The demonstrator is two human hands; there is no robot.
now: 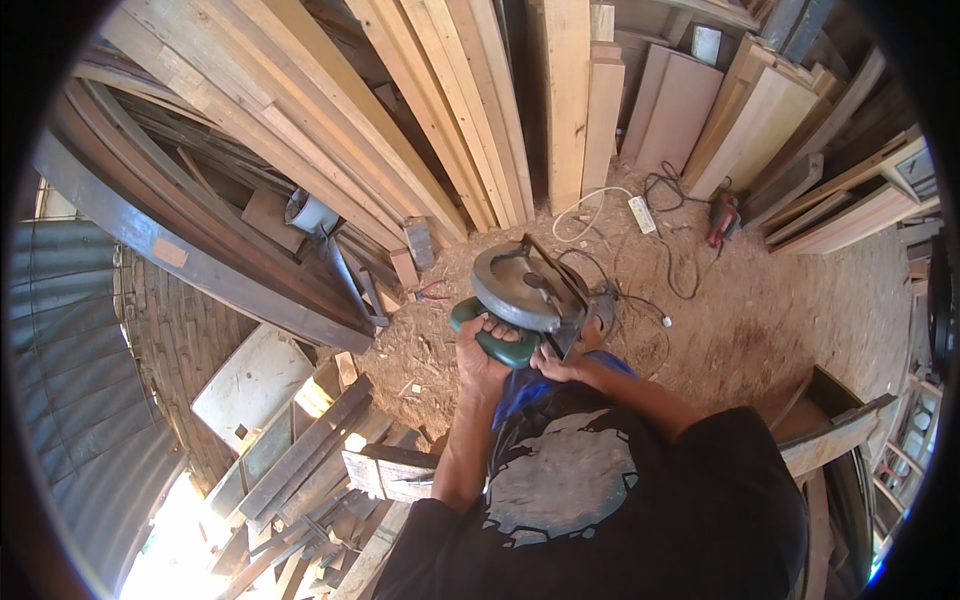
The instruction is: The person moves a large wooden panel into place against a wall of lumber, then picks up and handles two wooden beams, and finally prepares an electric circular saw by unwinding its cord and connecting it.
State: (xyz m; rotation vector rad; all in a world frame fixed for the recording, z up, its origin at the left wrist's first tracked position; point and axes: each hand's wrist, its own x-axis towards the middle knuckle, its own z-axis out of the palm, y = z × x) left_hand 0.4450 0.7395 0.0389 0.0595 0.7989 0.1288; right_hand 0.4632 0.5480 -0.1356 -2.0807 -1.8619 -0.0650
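A circular saw (522, 292) with a green body and a grey metal blade guard hangs in front of me above the sawdust floor. My left hand (480, 352) is wrapped around its green handle. My right hand (562, 367) touches the underside of the saw by the base plate; its fingers are mostly hidden. A black cord (640, 305) runs from the saw across the floor. My dark shirt and forearms fill the lower middle of the view.
Long planks (440, 130) lean against the back wall. A white power strip (641, 214) and a red tool (722, 218) lie on the sawdust. Dark beams (200, 260) and scrap boards (310, 450) crowd the left. More timber (835, 440) lies at right.
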